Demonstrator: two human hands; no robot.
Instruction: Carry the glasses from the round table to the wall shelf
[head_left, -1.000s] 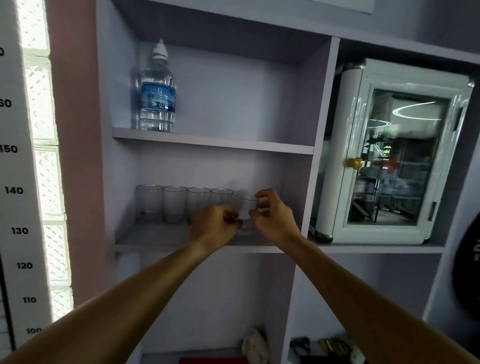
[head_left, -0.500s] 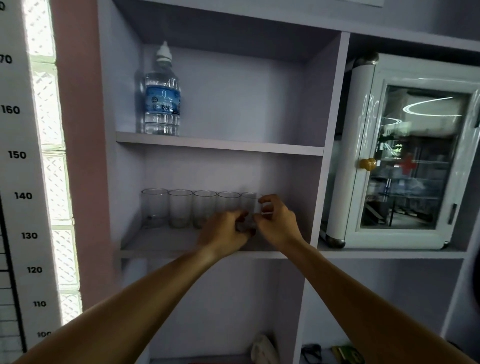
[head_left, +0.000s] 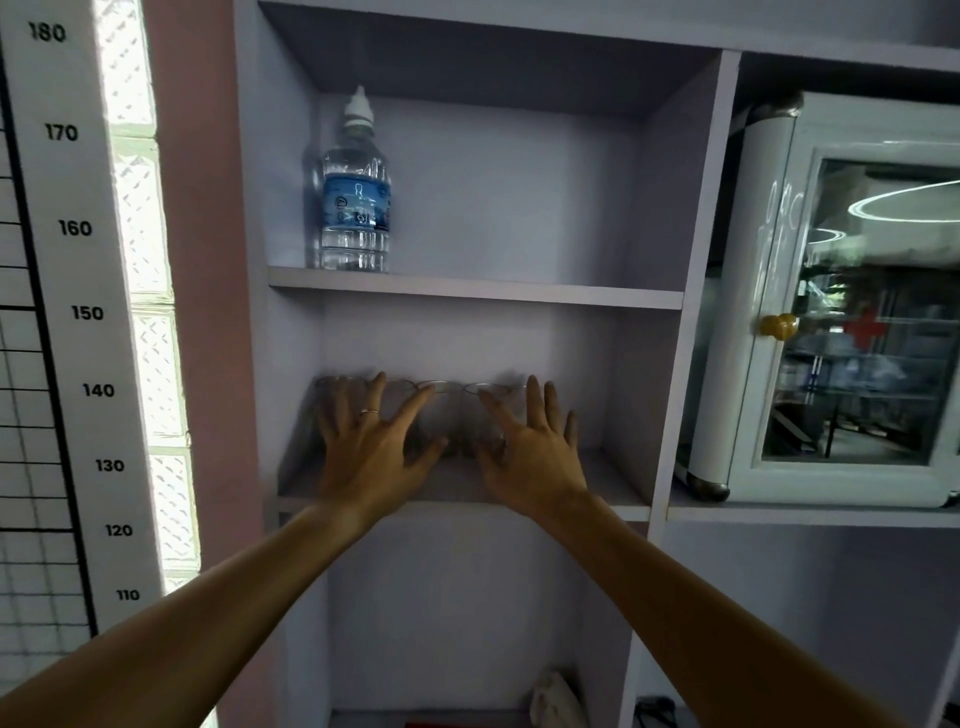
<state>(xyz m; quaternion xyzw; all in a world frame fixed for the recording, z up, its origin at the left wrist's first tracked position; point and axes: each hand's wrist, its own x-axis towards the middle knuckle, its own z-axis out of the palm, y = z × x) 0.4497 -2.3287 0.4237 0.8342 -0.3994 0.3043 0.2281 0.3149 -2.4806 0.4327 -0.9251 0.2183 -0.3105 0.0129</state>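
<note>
While both arms reached in:
Hands: left hand (head_left: 370, 451) and right hand (head_left: 535, 451) were spread flat, gripping nothing, over the shelf's (head_left: 618, 493) front edge.
Glasses (head_left: 441, 415): stood in a row along its back.
Bottle (head_left: 356, 200): one shelf up.

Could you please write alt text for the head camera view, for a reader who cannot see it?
Two open hands, left and right, fingers spread, hover before a row of glasses on a shelf. A water bottle stands one shelf up; a glass-door cabinet sits at right.
</note>
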